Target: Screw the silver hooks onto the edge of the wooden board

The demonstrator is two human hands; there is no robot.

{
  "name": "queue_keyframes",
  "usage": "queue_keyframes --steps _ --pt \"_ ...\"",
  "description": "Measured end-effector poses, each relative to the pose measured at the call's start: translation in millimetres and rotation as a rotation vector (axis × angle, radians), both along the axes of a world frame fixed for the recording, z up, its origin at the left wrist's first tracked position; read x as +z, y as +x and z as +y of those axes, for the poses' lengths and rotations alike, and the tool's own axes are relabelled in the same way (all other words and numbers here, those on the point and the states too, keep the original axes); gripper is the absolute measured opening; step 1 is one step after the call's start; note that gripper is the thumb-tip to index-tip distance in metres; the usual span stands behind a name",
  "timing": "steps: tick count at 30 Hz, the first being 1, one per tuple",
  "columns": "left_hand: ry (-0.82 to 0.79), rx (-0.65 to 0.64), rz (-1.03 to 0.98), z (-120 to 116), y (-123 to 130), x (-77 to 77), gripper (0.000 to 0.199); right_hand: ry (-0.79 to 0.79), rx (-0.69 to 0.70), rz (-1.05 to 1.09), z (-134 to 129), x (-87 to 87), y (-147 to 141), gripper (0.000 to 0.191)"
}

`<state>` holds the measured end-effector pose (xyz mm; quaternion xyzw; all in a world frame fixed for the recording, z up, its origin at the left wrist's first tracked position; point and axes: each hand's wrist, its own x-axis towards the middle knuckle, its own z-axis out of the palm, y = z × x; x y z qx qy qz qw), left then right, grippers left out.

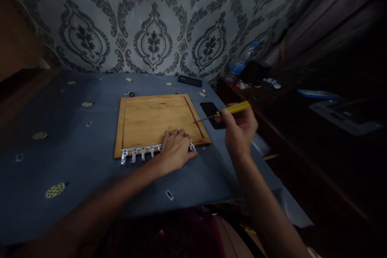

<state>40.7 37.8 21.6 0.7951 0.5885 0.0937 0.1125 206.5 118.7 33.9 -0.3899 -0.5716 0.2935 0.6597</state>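
Note:
A framed wooden board [154,119] lies flat on the table. Along its near edge runs a metal rail with several silver hooks [143,152] that hang over the rim. My left hand [176,149] lies over the right part of this rail, fingers spread onto the wood and thumb out to the right, hiding some hooks. In my right hand [242,131] is a screwdriver [237,108] with a yellow handle, held above the table to the right of the board. Its thin shaft points left, and the tip appears over the board's right side.
A dark phone [208,109] lies right of the board, and another black flat object [190,81] sits behind it. The blue tablecloth [99,181] covers the table. A plastic bottle [242,64] stands on a side surface at right. Patterned fabric or wallpaper [157,36] rises behind.

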Motion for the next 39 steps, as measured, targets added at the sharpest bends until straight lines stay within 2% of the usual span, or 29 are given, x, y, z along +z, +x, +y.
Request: queue_keyframes --steps 4,6,9,19,28,39 --pt "-0.014 -0.003 0.020 0.8 0.6 0.6 0.036 -0.095 -0.069 0.292 -32.7 -36.5 23.3 0.031" --pt "-0.013 -0.001 0.016 1.4 1.0 0.2 0.036 -0.150 -0.117 0.348 -43.3 -50.6 28.8 0.033" --pt "-0.019 -0.004 0.014 2.4 1.4 -0.5 0.036 -0.192 -0.161 0.346 -51.4 -61.1 31.8 0.034" --pt "-0.002 -0.030 0.002 3.1 -0.2 -5.0 0.039 -0.300 -0.149 0.109 -53.5 -65.2 32.6 0.035" --pt "-0.003 -0.035 -0.002 3.9 -0.3 -6.0 0.039 -0.301 -0.068 0.148 -55.2 -63.7 30.0 0.034" --pt "-0.008 -0.035 0.006 3.8 -0.5 -4.7 0.036 -0.318 -0.029 0.072 -56.7 -66.5 32.0 0.033"
